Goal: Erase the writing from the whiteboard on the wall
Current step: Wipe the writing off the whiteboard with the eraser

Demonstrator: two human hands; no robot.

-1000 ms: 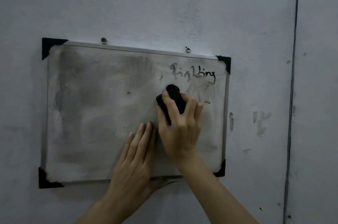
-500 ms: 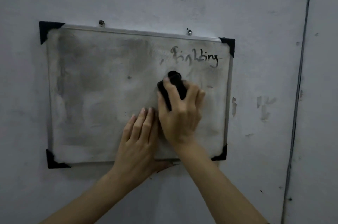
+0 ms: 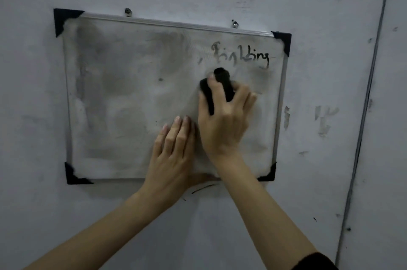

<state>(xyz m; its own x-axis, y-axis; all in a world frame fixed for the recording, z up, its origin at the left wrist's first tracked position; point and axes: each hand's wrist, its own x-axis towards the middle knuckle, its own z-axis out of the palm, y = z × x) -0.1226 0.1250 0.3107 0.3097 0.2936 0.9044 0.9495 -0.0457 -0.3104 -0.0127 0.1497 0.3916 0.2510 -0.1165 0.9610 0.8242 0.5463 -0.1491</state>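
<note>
A smudged whiteboard (image 3: 123, 102) with a metal frame and black corner caps hangs on the grey wall. Black handwriting (image 3: 242, 55) sits in its upper right part. My right hand (image 3: 224, 120) grips a black eraser (image 3: 220, 84) and presses it on the board just below the writing. My left hand (image 3: 174, 155) lies flat against the board's lower middle, fingers together, its thumb under the bottom edge.
Two screws (image 3: 127, 12) hold the board's top edge. Grey paint marks (image 3: 323, 120) dot the wall to the right. A dark vertical seam (image 3: 365, 102) runs down the wall at the far right.
The view has shifted, so the board sits higher in frame than a second ago. The right hand with the eraser stays just under the writing, and the left hand stays flat on the board.
</note>
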